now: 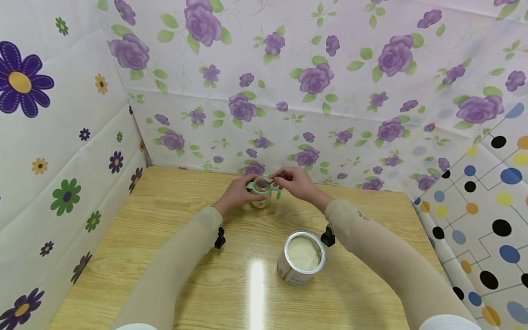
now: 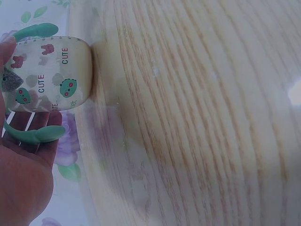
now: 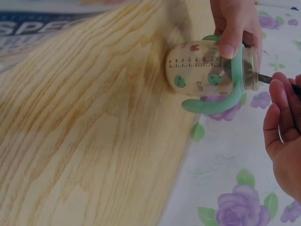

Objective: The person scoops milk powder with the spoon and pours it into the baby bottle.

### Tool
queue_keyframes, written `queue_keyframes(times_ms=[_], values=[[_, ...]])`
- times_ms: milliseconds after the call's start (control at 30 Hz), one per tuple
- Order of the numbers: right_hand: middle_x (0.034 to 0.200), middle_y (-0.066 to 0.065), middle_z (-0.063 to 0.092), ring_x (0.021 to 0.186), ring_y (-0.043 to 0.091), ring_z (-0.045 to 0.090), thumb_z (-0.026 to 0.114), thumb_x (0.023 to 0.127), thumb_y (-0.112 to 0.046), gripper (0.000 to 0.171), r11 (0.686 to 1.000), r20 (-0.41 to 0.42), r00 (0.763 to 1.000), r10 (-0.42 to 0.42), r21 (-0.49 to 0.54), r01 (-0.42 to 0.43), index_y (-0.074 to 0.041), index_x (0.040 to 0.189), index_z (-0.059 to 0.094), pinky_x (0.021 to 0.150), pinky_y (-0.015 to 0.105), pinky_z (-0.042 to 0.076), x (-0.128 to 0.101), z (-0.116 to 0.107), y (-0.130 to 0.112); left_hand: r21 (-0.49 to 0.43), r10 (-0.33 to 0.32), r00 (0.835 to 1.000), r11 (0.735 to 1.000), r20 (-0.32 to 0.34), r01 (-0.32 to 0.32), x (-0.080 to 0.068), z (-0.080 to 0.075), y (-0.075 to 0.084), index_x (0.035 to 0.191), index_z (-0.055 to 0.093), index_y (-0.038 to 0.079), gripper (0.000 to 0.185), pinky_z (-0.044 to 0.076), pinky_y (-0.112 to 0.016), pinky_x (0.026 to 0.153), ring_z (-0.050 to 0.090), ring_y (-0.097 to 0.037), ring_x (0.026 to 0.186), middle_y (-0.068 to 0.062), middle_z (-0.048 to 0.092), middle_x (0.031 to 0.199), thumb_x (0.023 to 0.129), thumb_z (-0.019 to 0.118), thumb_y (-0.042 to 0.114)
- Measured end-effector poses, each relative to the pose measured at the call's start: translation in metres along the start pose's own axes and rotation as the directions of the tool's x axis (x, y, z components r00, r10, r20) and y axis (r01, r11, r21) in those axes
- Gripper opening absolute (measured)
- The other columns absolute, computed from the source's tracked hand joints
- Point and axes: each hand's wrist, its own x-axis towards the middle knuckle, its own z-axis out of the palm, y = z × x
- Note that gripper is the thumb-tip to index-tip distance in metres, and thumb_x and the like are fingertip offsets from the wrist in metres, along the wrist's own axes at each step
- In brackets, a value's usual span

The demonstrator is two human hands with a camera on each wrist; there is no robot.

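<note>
A: Item status?

B: Baby bottle (image 1: 261, 192), open-topped, green handles, "CUTE" print w/ measuring scale. Upright on bench (image 1: 173, 256), far centre, near the floral back wall (image 1: 313, 137).

A: Hands?

B: Left hand (image 1: 236, 195) wrapped round the bottle's side; thumb over the green collar per right wrist view. Right hand (image 1: 294, 182) pinches a thin spoon (image 1: 271, 183), bowl end at the bottle mouth. Spoon contents: cannot tell.

A: Surroundings?

B: Open tin (image 1: 301, 257) of pale powder, nearer the person, well apart from the bottle, to its right. Dotted sheet (image 1: 486, 201) along the right side, flower-print sheet (image 1: 49, 151) on the left.

A: Advice for the step in hand?

B: Judgement only: looks like powder going into the bottle. Mouth is narrow, so keep the spoon tip inside the rim before tipping; tilt slowly. Left hand should hold the bottle flat on the bench, no lean. Risk: powder spilling down the outside or onto the bench.
</note>
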Motion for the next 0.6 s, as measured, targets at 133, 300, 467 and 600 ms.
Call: queue_keyframes(times_ms=[133, 300, 467, 600], values=[[0.106, 0.022, 0.077, 0.096, 0.045, 0.072, 0.060, 0.111, -0.014, 0.023, 1.000, -0.015, 1.000, 0.007, 0.021, -0.006, 0.000, 0.121, 0.075, 0.079, 0.036, 0.061, -0.0013, -0.0005, -0.0014, 0.008, -0.003, 1.000, 1.000, -0.002, 0.003, 0.0001, 0.0003, 0.0002, 0.145, 0.063, 0.020, 0.066, 0.056, -0.046, 0.100, 0.067, -0.024, 0.114, -0.004, 0.070, 0.130, 0.088, 0.091, 0.036], [0.104, 0.019, 0.078, 0.092, 0.038, 0.073, 0.060, 0.110, -0.013, 0.022, 1.000, -0.021, 1.000, -0.004, 0.010, 0.005, 0.000, 0.121, 0.075, 0.078, 0.036, 0.061, -0.0009, -0.0005, -0.0037, 0.002, 0.000, 1.000, 1.000, -0.005, 0.000, -0.0002, -0.0002, -0.0006, 0.146, 0.063, 0.019, 0.067, 0.056, -0.046, 0.100, 0.067, -0.025, 0.114, -0.005, 0.070, 0.130, 0.087, 0.092, 0.036], [0.103, 0.017, 0.077, 0.093, 0.041, 0.071, 0.057, 0.111, -0.012, 0.024, 1.000, -0.016, 1.000, -0.008, -0.006, 0.008, -0.001, 0.123, 0.075, 0.077, 0.036, 0.060, -0.0009, -0.0002, -0.0069, -0.001, 0.006, 1.000, 1.000, -0.002, -0.006, 0.0003, -0.0003, -0.0023, 0.146, 0.063, 0.019, 0.069, 0.057, -0.045, 0.098, 0.068, -0.024, 0.112, -0.004, 0.070, 0.130, 0.087, 0.092, 0.038], [0.105, 0.020, 0.077, 0.091, 0.036, 0.072, 0.057, 0.111, -0.013, 0.024, 1.000, -0.013, 1.000, -0.002, -0.019, 0.002, -0.002, 0.123, 0.075, 0.075, 0.036, 0.059, -0.0004, -0.0006, -0.0085, 0.000, 0.010, 1.000, 1.000, 0.002, -0.010, 0.0008, -0.0006, -0.0019, 0.146, 0.063, 0.019, 0.068, 0.057, -0.045, 0.097, 0.067, -0.024, 0.112, -0.004, 0.070, 0.130, 0.088, 0.092, 0.038]])
